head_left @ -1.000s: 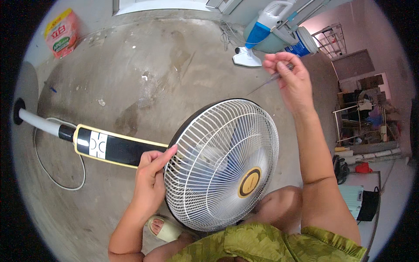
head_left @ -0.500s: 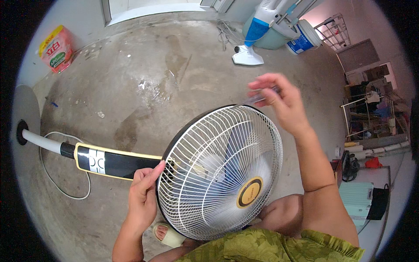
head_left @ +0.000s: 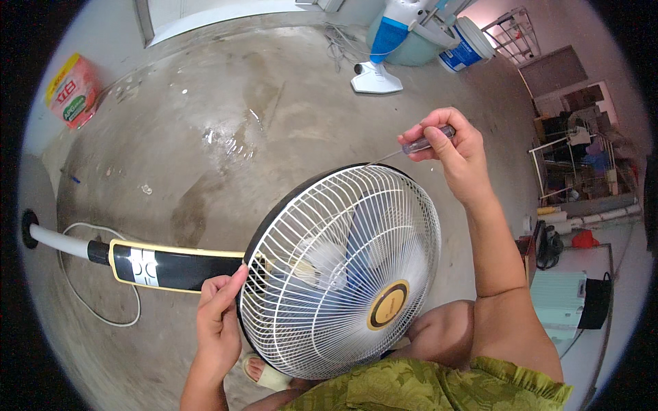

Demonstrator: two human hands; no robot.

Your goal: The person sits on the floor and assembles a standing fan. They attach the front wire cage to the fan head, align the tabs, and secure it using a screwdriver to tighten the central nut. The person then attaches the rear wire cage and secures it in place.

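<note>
A standing fan lies tilted in front of me, its round white wire grille (head_left: 322,212) turned up toward me. Blue blades (head_left: 358,240) show through the wires, and a gold badge (head_left: 388,305) marks the grille's centre. My left hand (head_left: 221,308) grips the black rim on the left side, thumb on top. In my right hand (head_left: 452,147) is a screwdriver (head_left: 428,139) with a clear purplish handle. Its thin shaft points down-left, and the tip meets the rim at the fan's far edge. The fan's black control panel (head_left: 178,266) and grey pole stretch off to the left.
A white cord (head_left: 103,322) loops on the concrete floor by the pole. Beyond stand a blue-and-white vacuum cleaner (head_left: 384,58), a tub (head_left: 418,48) and a white bucket (head_left: 468,44). A pink bag (head_left: 74,92) leans at the far-left wall. Shelving with clutter (head_left: 576,154) is at right.
My right fingers have turned the screwdriver, and its handle now shows more plainly, angled up to the right. The whole view has shifted slightly. My left hand still holds the rim.
</note>
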